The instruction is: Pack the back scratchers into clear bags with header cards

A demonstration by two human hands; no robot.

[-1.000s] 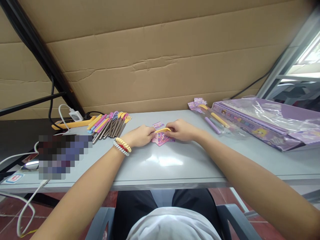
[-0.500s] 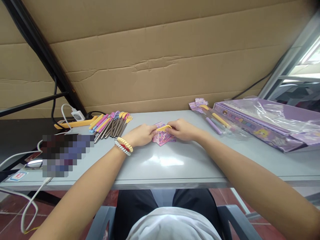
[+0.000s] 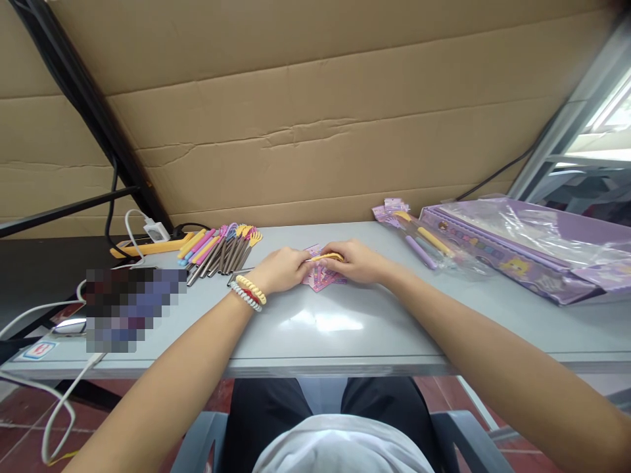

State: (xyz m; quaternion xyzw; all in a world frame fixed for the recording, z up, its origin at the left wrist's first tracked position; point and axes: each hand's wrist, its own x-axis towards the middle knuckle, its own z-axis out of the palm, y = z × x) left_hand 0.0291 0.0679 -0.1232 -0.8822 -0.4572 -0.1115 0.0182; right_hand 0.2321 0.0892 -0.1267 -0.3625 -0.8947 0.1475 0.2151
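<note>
Right hand (image 3: 362,261) nearer left hand (image 3: 279,270) | fingers (image 3: 342,249) pinch yellow piece (image 3: 334,257) | grey tabletop (image 3: 315,343), cardboard wall (image 3: 296,98)

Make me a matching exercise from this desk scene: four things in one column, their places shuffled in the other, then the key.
Things
1. Yellow piece
2. Purple box
3. Coiled wristbands
4. Metal rods

Places
A. Toward the right end of the table, with clear plastic on it
B. Around the wrist of the left hand
C. Heaped on the tabletop, beyond the left forearm
D. Between the left hand and the right hand

Right pairs: 1-D, 2-A, 3-B, 4-C
</note>
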